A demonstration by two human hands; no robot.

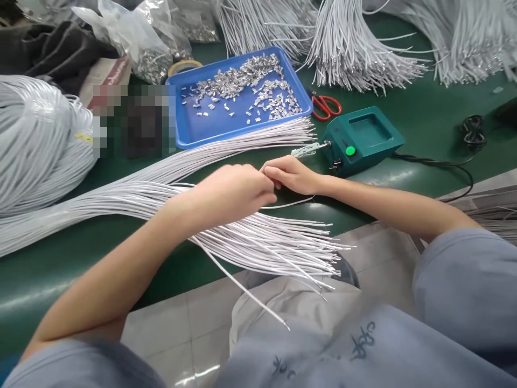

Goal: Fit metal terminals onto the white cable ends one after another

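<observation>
Above a fanned bundle of white cables (pixel 266 242), my left hand (pixel 234 191) is closed, its fingertips mostly turned out of sight. My right hand (pixel 291 173) meets it at the fingertips, thumb and fingers pressed together. What either hand pinches is too small or hidden to name. One thin white cable (pixel 293 203) runs out from beneath my left hand toward the right. Just beyond my right hand, a clip-like tip (pixel 306 150) sticks out of a green device (pixel 361 137) with a bright green button.
Behind my hands lies a blue tray (pixel 210 130) of small metal pieces, with red-handled scissors (pixel 326 108) at its right. A large cable coil (pixel 40 134) sits at the left. More cable bundles (pixel 359 48) and plastic bags (pixel 149 40) line the back.
</observation>
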